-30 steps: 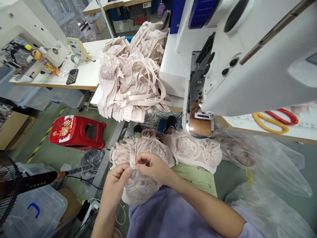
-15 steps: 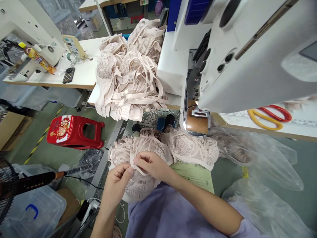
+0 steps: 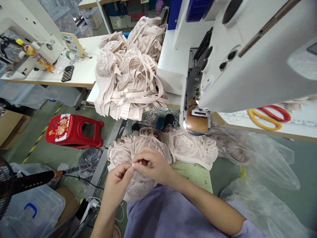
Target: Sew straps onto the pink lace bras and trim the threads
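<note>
A beige lace bra (image 3: 140, 188) lies over my lap, with more lace bras bunched behind it. My left hand (image 3: 120, 178) pinches a beige strap at its edge between thumb and fingers. Right against it, my right hand (image 3: 153, 165) is closed on the same strap, the fingertips of both hands nearly touching. The hands hide most of the piece between them. Another lace bra (image 3: 190, 145) lies to the right on a green board (image 3: 193, 172), just below the sewing machine's rounded arm end (image 3: 196, 122).
A large pile of beige bras (image 3: 131, 72) covers the table behind. The white sewing machine (image 3: 247, 66) looms at upper right, with red and yellow scissors (image 3: 267, 117) beside it. A red stool (image 3: 74, 130) stands left; a fan (image 3: 7, 188) is at lower left.
My right hand has shifted slightly and its fingers have closed in toward my left fingertips. The strap loop that showed under the right hand is now hidden. The view has moved slightly.
</note>
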`<state>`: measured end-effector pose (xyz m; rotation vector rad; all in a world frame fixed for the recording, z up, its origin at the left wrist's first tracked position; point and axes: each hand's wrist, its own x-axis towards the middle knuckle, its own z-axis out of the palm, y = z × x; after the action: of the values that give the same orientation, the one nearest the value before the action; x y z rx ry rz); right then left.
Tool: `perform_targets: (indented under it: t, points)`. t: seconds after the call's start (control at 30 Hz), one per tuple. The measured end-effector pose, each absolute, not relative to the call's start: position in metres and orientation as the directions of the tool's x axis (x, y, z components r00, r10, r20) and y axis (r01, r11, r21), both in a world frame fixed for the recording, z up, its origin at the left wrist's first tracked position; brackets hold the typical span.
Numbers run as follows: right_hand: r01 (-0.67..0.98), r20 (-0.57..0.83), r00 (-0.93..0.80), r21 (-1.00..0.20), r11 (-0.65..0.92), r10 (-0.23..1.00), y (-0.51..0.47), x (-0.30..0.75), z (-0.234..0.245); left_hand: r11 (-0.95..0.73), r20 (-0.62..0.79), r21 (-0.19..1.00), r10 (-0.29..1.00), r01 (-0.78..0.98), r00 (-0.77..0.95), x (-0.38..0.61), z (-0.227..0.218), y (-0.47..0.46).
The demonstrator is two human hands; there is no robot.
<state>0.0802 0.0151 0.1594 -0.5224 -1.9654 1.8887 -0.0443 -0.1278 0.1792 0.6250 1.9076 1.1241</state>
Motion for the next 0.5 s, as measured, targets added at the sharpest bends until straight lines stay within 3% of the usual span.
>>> perform_targets:
  t: [0.17, 0.33, 0.5]
  points:
    - [0.000, 0.041, -0.800, -0.998, 0.068, 0.598, 0.022, 0.083, 0.152, 0.502, -0.432, 0.865, 0.726, -0.016, -0.535, -0.042, 0.179, -0.127]
    - [0.109, -0.115, -0.538, -0.992, -0.067, 0.835, 0.048, 0.106, 0.126, 0.497, -0.456, 0.865, 0.717, -0.073, -0.527, -0.041, 0.179, -0.127]
    - [0.305, -0.136, -0.637, -0.949, 0.086, 0.759, 0.066, 0.138, 0.105, 0.511, -0.458, 0.858, 0.713, -0.053, -0.531, -0.038, 0.180, -0.123]
